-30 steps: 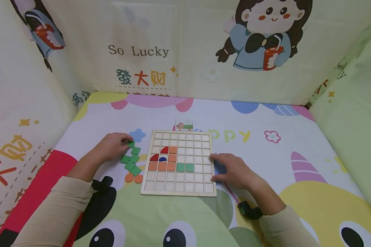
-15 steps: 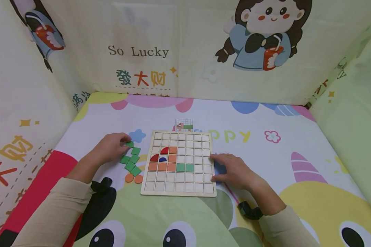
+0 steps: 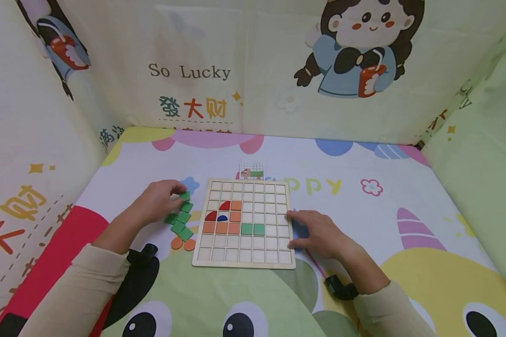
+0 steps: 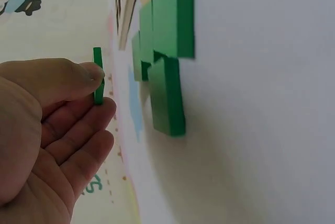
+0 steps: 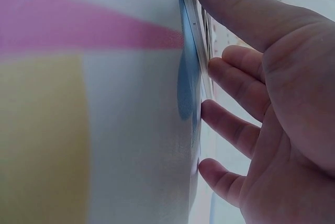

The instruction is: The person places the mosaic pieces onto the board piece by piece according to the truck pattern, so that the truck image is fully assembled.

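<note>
My left hand point(image 3: 158, 201) pinches a thin green square tile point(image 4: 98, 56) between thumb and fingertips. It is raised above several loose green tiles point(image 4: 166, 98) lying on the tablecloth. Right of them lies a wooden grid board point(image 3: 271, 242). Its cells hold orange squares point(image 3: 221, 228), two red quarter-round pieces point(image 3: 211, 216), a blue half-round piece point(image 3: 222, 218) and two green squares point(image 3: 253, 229). At the board's right edge rests my right hand point(image 3: 318, 232), thumb and fingers extended, with fingertips on the rim in the right wrist view.
Two orange discs point(image 3: 183, 244) lie beside the board's lower left. A small picture card point(image 3: 251, 171) with a coloured grid pattern sits behind the board. Printed cloth walls point(image 3: 261, 112) enclose the table at the back and sides.
My left hand has picked up the green tile at the far end of the loose group and shifted slightly right with it. The right hand and the board stay put.
</note>
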`<action>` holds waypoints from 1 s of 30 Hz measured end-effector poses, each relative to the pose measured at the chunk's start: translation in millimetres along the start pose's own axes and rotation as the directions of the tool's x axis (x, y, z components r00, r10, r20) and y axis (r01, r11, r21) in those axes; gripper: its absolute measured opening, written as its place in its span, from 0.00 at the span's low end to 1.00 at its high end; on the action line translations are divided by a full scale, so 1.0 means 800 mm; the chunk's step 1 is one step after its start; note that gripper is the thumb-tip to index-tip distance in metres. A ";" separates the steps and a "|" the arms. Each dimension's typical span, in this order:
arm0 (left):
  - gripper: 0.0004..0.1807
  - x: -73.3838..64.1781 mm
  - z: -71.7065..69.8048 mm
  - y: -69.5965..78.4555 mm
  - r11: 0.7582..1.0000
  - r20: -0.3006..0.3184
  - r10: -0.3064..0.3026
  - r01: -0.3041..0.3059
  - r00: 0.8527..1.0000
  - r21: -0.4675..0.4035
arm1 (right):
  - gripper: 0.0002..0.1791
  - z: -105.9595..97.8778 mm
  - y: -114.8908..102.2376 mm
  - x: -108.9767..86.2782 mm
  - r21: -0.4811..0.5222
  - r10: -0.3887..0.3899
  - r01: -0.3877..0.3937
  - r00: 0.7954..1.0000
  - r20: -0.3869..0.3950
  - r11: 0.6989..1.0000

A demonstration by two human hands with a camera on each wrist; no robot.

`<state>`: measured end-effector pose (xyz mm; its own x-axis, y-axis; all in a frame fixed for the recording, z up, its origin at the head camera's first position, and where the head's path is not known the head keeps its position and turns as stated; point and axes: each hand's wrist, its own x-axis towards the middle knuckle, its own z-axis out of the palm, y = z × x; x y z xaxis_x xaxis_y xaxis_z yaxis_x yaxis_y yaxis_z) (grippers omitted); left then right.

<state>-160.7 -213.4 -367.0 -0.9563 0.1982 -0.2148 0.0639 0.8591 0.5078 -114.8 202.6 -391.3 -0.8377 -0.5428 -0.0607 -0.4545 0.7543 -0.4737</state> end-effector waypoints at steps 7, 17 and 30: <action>0.20 -0.005 0.002 0.021 0.998 -0.006 0.061 -0.061 0.998 0.017 | 0.39 0.000 0.000 -0.001 0.002 -0.001 0.001 1.000 -0.003 1.000; 0.18 -0.014 0.011 0.050 0.984 0.005 0.176 -0.176 0.984 -0.007 | 0.39 0.000 0.001 -0.002 0.015 -0.009 0.009 1.000 -0.010 1.000; 0.14 -0.013 0.033 0.086 0.965 0.045 0.261 -0.260 0.964 -0.030 | 0.39 0.000 0.001 -0.001 0.011 -0.002 0.002 1.000 -0.007 1.000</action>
<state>-138.9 -143.6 -352.2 -0.8927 0.4365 -0.1116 0.3020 0.7634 0.5709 -114.2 203.9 -391.9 -0.8389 -0.5416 -0.0540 -0.4525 0.7491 -0.4838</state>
